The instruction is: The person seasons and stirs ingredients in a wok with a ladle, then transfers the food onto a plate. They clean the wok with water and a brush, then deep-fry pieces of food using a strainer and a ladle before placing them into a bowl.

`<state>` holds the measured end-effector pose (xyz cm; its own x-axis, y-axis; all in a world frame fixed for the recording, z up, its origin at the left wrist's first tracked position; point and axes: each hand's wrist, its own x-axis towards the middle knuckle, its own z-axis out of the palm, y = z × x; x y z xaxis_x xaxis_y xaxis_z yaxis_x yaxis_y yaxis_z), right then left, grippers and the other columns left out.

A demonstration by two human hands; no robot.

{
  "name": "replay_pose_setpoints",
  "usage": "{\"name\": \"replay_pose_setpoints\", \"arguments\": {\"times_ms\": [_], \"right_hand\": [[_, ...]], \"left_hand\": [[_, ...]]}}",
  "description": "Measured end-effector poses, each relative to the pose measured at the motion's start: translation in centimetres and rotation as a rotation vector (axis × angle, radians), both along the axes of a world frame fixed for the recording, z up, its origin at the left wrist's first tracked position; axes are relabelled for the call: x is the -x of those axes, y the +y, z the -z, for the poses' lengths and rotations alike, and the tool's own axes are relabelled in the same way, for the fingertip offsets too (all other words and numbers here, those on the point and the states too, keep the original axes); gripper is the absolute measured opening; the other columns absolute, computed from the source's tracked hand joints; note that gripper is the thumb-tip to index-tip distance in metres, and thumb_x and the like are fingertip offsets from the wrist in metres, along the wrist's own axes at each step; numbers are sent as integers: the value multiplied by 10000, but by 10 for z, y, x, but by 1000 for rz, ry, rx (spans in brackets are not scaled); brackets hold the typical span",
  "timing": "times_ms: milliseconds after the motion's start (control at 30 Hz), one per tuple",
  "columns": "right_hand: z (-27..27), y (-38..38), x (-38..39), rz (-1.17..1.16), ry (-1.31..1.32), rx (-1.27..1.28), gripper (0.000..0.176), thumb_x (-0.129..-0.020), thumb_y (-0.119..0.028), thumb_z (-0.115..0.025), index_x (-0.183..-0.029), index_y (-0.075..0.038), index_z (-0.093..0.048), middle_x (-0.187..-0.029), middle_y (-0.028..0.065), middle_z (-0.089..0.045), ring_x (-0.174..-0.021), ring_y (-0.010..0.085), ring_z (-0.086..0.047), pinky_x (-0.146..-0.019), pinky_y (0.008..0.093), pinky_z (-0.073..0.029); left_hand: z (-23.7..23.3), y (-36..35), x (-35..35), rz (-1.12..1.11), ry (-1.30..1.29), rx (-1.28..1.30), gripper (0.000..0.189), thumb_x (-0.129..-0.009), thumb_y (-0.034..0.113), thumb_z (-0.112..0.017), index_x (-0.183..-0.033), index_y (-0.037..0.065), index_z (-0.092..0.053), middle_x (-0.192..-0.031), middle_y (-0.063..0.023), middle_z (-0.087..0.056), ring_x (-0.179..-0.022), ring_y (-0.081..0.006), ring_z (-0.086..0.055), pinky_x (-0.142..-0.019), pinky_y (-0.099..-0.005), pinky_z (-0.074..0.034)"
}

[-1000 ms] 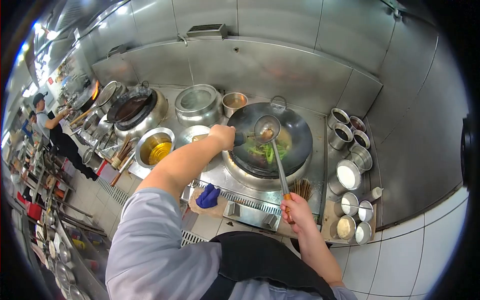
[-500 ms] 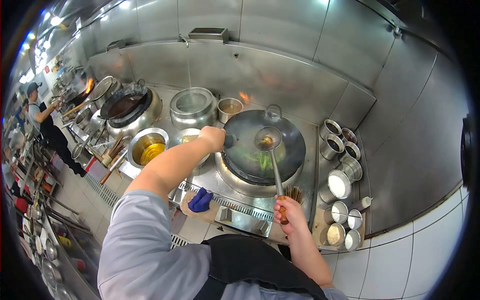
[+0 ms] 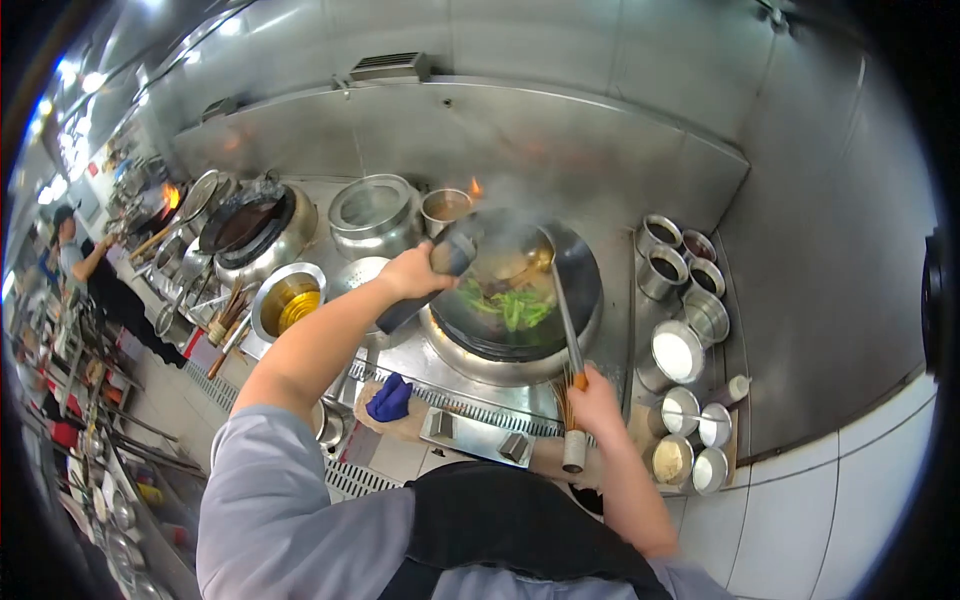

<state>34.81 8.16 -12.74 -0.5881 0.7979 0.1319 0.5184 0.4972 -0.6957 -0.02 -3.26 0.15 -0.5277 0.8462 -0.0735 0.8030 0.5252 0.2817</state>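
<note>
My left hand (image 3: pixel 412 272) is closed around a dark grey, strip-like object (image 3: pixel 405 312) at the left rim of the black wok (image 3: pixel 582 262). Whether it is a folded cloth cannot be made out. In my right hand (image 3: pixel 592 397) is the wooden-ended handle of a ladle (image 3: pixel 565 305). The ladle's bowl reaches into the far right part of the wok, partly hidden by steam. Green vegetables (image 3: pixel 516 309) lie in the wok with some darker pieces. A bamboo brush (image 3: pixel 572 445) rests just beside my right hand.
Left of the wok stand a metal pot of yellow oil (image 3: pixel 268 315), a lidded steel pot (image 3: pixel 365 232) and a second wok (image 3: pixel 232 232). A blue cloth (image 3: pixel 389 398) lies at the stove front. Seasoning containers (image 3: pixel 677 350) line the right side. A co-worker (image 3: pixel 95 280) stands far left.
The ladle's bowl has lowered into the wok, and its handle has swung slightly right with my right hand. My left hand has shifted a little left; more of the dark grey object shows. Steam has thickened.
</note>
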Motion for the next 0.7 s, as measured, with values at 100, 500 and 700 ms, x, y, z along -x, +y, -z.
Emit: {"name": "replay_pose_setpoints", "arguments": {"times_ms": [100, 500, 700], "right_hand": [[-63, -11, 19, 13, -364, 265, 442, -800, -161, -512, -1205, 15, -524, -1048, 277, -611, -985, 411, -590, -850, 462, -470], [-30, 20, -88, -285, -397, 35, 443, -913, -118, -352, -1330, 28, -384, -903, 206, -644, -770, 355, -655, -636, 474, -521], [-11, 34, -130, -240, -285, 147, 288, -843, -122, -464, -1047, 78, -501, -786, 221, -635, -746, 362, -652, -607, 462, -525]], "left_hand": [[2, 44, -36, 17, -226, -453, 827, -681, 531, -728, -1212, -48, -469, -1049, -258, -612, -1002, -331, -603, -881, -368, -454], [12, 305, -355, 597, -897, -713, 773, -664, 229, -810, -1281, -4, -407, -1107, -132, -593, -1024, -214, -573, -899, -332, -449], [76, 385, -472, 583, -748, -545, 666, -647, 191, -790, -1193, 8, -456, -1110, -170, -601, -1044, -301, -584, -900, -366, -450]]}}
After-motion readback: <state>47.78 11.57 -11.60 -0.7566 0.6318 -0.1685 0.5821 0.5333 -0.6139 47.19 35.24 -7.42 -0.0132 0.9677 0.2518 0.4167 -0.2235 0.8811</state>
